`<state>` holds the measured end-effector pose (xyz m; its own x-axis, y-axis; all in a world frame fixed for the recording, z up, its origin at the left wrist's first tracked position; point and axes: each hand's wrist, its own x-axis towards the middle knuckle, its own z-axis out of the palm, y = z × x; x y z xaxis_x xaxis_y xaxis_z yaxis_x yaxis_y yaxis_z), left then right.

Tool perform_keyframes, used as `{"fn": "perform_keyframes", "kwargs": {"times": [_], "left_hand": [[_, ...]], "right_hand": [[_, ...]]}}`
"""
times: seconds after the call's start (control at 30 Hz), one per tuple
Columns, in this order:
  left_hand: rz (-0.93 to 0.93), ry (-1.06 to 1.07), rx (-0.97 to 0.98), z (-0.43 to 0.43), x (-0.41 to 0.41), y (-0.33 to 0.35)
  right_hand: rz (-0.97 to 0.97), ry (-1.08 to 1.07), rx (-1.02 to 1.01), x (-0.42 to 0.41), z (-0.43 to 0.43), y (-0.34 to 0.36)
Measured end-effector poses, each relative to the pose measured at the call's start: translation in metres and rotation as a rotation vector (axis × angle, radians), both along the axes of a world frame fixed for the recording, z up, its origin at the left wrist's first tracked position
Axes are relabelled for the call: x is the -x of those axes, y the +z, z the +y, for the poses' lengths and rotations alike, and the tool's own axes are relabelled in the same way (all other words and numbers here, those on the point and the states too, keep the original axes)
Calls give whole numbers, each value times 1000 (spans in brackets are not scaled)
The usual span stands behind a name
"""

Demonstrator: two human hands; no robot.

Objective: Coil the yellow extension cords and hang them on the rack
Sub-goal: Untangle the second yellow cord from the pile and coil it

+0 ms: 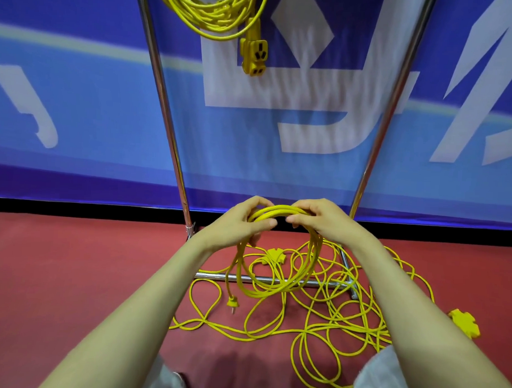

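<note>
Yellow extension cords point(311, 312) have smooth, slightly glossy plastic sheathing. The socket block point(254, 56) hanging at the far side is moulded plastic with a mild sheen. The rack point(165, 103) is polished, mirror-bright metal tubing. Behind it hangs a blue banner point(78, 100) of smooth printed fabric. The red floor point(87, 260) looks matt, finely textured.

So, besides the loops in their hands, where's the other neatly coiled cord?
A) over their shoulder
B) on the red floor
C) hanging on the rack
C: the finished coil hangs high on the rack, socket block dangling; loose cord lies on the floor.
</note>
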<state>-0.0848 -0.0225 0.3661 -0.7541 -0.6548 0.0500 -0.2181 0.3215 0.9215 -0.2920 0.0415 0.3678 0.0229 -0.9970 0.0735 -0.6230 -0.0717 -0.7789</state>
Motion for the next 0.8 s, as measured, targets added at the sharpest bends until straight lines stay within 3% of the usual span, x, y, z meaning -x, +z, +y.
{"fn": "perform_keyframes", "kwargs": {"times": [0.27,0.5,0.8], "left_hand": [[-28,-46,-136,3,4,1],[-25,-3,-245,1,5,1],[-157,9,-142,-3,-4,0]], "right_hand": [[255,1,81,-3,-2,-3],[365,-39,108,-8,-3,-5],[469,54,56,-20,-2,-6]]}}
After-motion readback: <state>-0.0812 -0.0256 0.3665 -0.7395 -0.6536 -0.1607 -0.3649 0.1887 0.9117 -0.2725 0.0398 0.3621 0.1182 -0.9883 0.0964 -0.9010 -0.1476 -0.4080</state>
